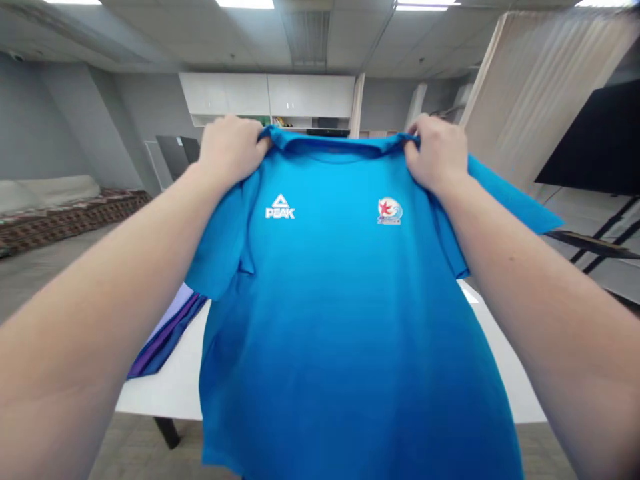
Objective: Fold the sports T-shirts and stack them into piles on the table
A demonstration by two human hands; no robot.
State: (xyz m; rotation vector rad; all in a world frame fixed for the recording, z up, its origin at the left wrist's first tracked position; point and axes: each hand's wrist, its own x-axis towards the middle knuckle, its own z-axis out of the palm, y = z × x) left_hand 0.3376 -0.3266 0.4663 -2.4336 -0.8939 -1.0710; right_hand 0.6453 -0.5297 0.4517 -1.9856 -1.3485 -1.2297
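A blue short-sleeved T-shirt (330, 287) hangs spread out in front of me, its front facing me. On its chest are a white PEAK logo (280, 207) and a round red and white emblem (389, 211). My left hand (234, 148) is closed on the shoulder at the left of the collar. The opposite shoulder is pinched in my right hand (439, 151). Both sleeves droop outside my hands, and the lower hem at right runs out of the picture. Much of the table behind is hidden by the shirt.
A white table (170, 393) stands behind the shirt, with folded purple and blue cloth (167, 330) at its left. Further off are a couch (65, 207) on the left, white wall cabinets (270, 95), a beige curtain (545, 87), and a dark screen (595, 143) on a stand.
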